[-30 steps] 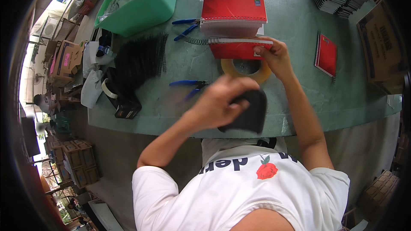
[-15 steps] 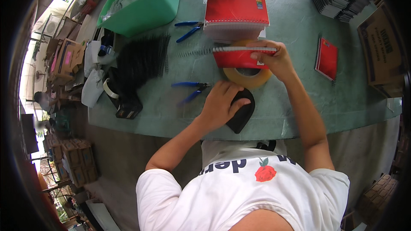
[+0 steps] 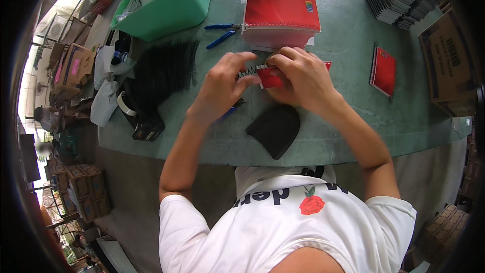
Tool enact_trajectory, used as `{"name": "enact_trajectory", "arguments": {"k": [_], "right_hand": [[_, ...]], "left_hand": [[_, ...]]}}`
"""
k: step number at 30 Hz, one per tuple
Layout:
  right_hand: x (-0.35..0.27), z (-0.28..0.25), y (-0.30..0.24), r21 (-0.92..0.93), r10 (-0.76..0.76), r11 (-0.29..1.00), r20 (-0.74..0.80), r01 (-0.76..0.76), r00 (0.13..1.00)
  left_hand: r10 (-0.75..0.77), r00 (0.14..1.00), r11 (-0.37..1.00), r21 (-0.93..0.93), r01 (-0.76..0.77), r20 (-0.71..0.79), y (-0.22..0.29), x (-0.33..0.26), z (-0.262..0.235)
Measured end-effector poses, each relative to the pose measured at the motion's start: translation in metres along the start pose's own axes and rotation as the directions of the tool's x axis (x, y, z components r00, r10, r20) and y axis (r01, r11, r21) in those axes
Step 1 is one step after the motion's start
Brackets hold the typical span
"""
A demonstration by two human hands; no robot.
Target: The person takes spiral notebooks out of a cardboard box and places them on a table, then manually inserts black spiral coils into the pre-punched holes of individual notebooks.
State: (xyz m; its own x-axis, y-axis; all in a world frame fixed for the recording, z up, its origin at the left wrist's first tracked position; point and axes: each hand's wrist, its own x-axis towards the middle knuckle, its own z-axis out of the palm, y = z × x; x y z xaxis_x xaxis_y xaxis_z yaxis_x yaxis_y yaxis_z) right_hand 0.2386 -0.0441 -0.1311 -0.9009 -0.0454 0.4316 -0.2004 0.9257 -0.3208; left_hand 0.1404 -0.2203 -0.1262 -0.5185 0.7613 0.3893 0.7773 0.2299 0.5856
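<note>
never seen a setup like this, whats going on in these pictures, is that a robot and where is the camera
No robot here, just a person. The camera is worn on the head and looks down; its wide fisheye lens bends straight edges. The bare right hand holds a red notebook. A dark wire coil sticks out from its left end. The left hand is there, fingers spread from the thumb; whether they touch the coil is hard to tell. On the green table, beyond the hands, is a stack of red notebooks with blue-handled pliers to its left. Nearer the person lies a rounded black pad. A green tub stands at upper left; another red notebook lies to the right.
</note>
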Motion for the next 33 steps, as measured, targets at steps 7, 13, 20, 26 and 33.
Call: {"name": "enact_trajectory", "arguments": {"k": [7, 13, 20, 26, 33], "right_hand": [[-0.003, 0.005, 0.005, -0.006, 0.060, 0.998, -0.029, -0.060, 0.998], [0.000, 0.012, 0.006, 0.094, -0.001, 0.995, -0.143, 0.015, 0.990], [-0.002, 0.003, 0.001, 0.142, 0.037, 0.989, -0.082, -0.025, 0.996], [-0.003, 0.008, 0.006, 0.233, 0.076, 0.972, -0.128, -0.044, 0.989], [-0.004, 0.011, 0.008, 0.232, 0.052, 0.973, -0.172, -0.011, 0.984]], "left_hand": [[-0.343, 0.899, 0.908, -0.149, 0.392, 0.273, -0.013, 0.000, -0.019], [-0.124, 0.992, 0.989, -0.088, 0.121, -0.024, -0.004, -0.003, -0.001], [0.319, 0.931, 0.894, 0.382, -0.233, -0.178, 0.013, -0.010, 0.013], [-0.044, 0.980, 0.997, 0.073, 0.030, 0.193, 0.012, -0.072, 0.071], [-0.299, 0.898, 0.932, -0.104, 0.348, 0.322, 0.017, -0.076, 0.066]]}}
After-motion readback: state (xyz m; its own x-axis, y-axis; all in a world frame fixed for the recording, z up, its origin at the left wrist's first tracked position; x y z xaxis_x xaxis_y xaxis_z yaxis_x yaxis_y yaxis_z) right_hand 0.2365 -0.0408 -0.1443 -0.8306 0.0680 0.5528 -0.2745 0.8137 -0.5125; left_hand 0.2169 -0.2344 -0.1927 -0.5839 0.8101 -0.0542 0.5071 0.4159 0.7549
